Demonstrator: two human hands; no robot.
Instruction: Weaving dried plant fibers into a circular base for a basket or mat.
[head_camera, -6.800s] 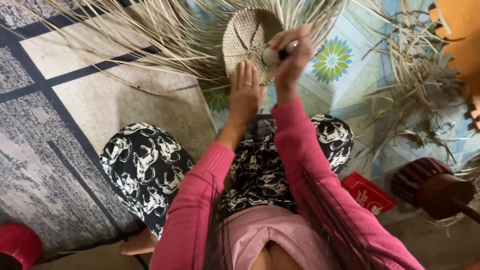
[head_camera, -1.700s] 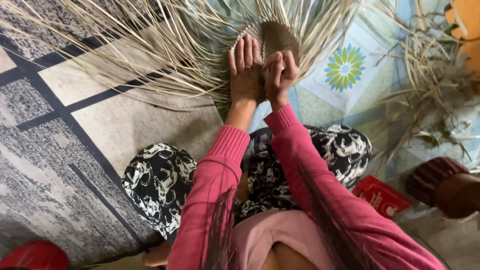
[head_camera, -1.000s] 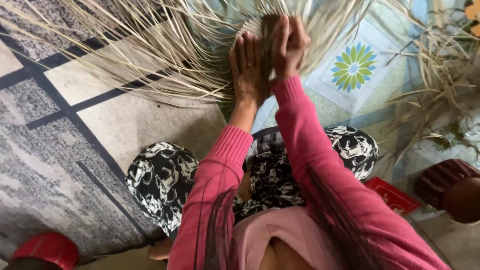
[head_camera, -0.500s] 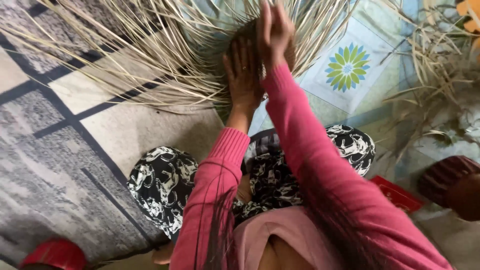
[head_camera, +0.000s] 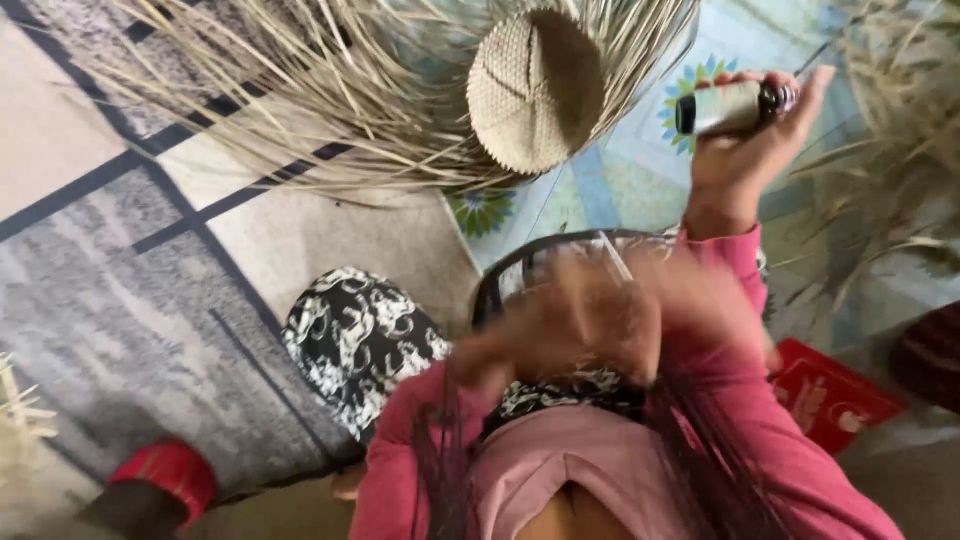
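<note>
Close to the body, the left hand (head_camera: 570, 320) is a blur over the patterned lap, its grip impossible to tell. Up and to its right, the right hand (head_camera: 745, 140) is clamped round a small cylinder (head_camera: 730, 107). Beyond, left of that hand, the woven disc (head_camera: 535, 88) lies among loose straw strands (head_camera: 300, 90) on the grey rug (head_camera: 120, 300). A red packet (head_camera: 830, 395) sits below the right hand.

One cam, head-worn, looks steeply down, close over lap onto grey-beige patterned floor rug (head_camera: 120, 290) w/ round woven straw disc (head_camera: 535, 85) ahead.
</note>
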